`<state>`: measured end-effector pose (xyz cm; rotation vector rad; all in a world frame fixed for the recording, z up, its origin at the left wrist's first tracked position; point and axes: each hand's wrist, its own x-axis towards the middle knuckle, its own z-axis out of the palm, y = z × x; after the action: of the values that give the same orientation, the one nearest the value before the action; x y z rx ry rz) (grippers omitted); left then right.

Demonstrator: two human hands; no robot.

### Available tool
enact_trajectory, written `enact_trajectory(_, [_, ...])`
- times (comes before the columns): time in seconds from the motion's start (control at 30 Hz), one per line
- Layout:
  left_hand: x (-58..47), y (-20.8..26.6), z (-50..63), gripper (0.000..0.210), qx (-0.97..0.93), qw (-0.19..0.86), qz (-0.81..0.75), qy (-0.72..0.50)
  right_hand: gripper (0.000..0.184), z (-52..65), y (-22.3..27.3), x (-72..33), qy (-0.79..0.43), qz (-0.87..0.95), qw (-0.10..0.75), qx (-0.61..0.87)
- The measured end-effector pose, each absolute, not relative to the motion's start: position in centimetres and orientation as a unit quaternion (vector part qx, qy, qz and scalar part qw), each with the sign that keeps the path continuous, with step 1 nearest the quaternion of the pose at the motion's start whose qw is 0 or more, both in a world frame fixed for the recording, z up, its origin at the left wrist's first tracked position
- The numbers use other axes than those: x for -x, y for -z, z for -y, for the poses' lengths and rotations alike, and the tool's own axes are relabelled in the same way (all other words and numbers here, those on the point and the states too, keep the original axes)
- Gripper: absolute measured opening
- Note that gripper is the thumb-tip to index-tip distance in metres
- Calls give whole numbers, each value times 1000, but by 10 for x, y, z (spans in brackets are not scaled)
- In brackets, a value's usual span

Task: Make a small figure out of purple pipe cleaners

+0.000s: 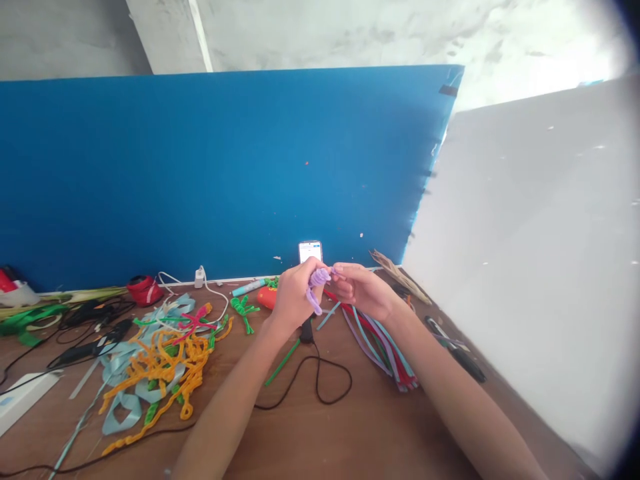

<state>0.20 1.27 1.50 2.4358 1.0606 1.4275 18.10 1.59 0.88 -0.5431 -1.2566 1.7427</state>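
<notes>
My left hand (pixel 291 298) is closed around a light purple pipe cleaner (pixel 319 277), which is wound into a tight coil with a loose tail hanging below it. The fingers of my right hand (pixel 361 288) pinch a thin purple end at the coil's right side. Both hands are raised above the table, close together in front of a lit phone (pixel 310 252). Beneath and right of them lies a bundle of red, purple and blue strips (pixel 383 350). Part of the coil is hidden by my left fingers.
Orange pipe cleaners (pixel 173 363) lie heaped with pale blue ribbon (pixel 123 410) at left. Green twisted figures (pixel 243 311), a teal marker (pixel 249 288) and a black cable (pixel 334 361) are nearer. A blue partition (pixel 225 167) stands behind; a black pen-like tool (pixel 457 350) lies right.
</notes>
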Motion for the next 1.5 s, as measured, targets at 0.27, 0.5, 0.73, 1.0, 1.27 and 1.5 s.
enact_trajectory(0.27, [-11,-15,-12,30,-699,267,-423,-511,28,-9,-5,-176,-132,755,520,377])
enact_trajectory(0.5, [-6,-25,-8,40,-622,495,-366,-485,27,0,-9,-178,86,809,460,357])
enact_trajectory(0.73, [1,-18,-13,15,-785,106,-357,-495,33,-3,-17,-175,-631,577,448,262])
enact_trajectory(1.0, [3,-8,-20,12,-810,62,-330,-481,26,-9,-11,-179,-523,632,493,290])
enact_trajectory(1.27, [-10,-21,-12,28,-649,454,-375,-482,30,-1,-17,-186,133,847,381,345])
enact_trajectory(1.5, [0,-23,-14,25,-746,202,-364,-520,40,-4,-15,-175,-415,701,480,325])
